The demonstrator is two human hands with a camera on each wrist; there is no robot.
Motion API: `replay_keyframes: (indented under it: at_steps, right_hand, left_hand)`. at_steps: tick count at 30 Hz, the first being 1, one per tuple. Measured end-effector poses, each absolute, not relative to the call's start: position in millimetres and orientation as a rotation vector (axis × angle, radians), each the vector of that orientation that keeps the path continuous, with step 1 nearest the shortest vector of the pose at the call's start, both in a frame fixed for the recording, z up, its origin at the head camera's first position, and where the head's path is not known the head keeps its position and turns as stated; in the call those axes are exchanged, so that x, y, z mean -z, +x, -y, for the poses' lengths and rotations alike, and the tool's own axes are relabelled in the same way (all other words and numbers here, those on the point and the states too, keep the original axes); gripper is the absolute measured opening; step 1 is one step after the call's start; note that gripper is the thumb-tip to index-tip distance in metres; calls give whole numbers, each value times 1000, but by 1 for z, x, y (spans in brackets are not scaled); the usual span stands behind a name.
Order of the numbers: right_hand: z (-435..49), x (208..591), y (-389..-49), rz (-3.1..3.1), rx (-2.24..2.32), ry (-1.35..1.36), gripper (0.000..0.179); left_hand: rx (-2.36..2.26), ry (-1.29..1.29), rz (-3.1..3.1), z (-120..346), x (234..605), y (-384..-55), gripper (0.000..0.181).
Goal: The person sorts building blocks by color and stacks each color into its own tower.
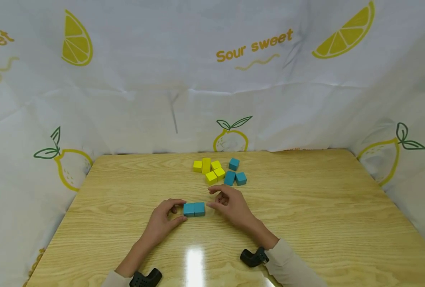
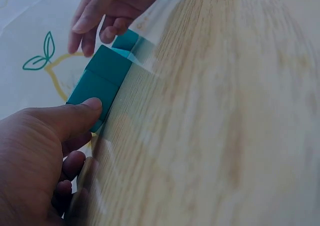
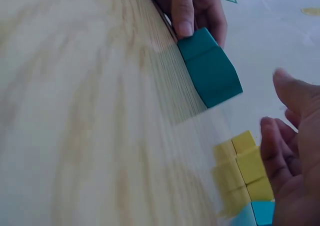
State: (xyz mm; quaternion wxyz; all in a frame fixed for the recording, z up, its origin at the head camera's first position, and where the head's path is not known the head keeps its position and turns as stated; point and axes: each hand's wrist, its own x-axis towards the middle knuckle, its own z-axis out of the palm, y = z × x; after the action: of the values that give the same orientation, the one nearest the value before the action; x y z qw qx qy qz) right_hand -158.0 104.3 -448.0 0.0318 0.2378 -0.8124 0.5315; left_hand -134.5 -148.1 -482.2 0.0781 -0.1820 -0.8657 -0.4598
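Two blue blocks stand side by side on the wooden table, the left block [image 1: 189, 210] against the right block [image 1: 199, 209]. My left hand [image 1: 161, 221] pinches the left one at its outer end, thumb at the near side and forefinger at the far side. In the left wrist view the thumb [image 2: 92, 104] presses on that blue block. Just right of the pair hovers my right hand [image 1: 234, 204], fingers loosely bent and thumb apart, with nothing between them. A gap separates it from the right block [image 3: 215, 78] in the right wrist view.
Beyond the right hand, several yellow blocks [image 1: 211, 177] lie in a cluster, with three more blue blocks [image 1: 241, 178] at their right. The wooden table [image 1: 305, 215] ends at the back against a white lemon-print cloth [image 1: 144, 115].
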Motion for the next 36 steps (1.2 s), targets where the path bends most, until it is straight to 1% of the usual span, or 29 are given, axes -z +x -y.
replay_keyframes:
  at_steps: [4, 9, 12, 19, 27, 33, 36]
  right_hand:
    - [-113, 437, -157, 2352, -1589, 653, 29]
    - [-127, 453, -170, 2302, -1444, 471, 26]
    - [-135, 462, -177, 2275, -1408, 365, 29]
    - [-144, 472, -183, 2236, -1370, 233, 41]
    - [-147, 475, -186, 2291, -1428, 13, 57]
    - [-148, 475, -192, 2357, -1414, -56, 59]
    - [-149, 476, -194, 2375, -1382, -74, 56]
  left_hand:
    - [1379, -543, 2593, 148, 481, -134, 45]
    - [1381, -541, 2591, 148, 480, -134, 44]
    - [1386, -528, 2602, 148, 480, -134, 45]
    - [1400, -537, 2599, 148, 481, -134, 45]
    - [1396, -556, 2587, 148, 481, -136, 44]
    - [1408, -537, 2595, 148, 482, -135, 44]
    - [1407, -537, 2597, 148, 483, -135, 44]
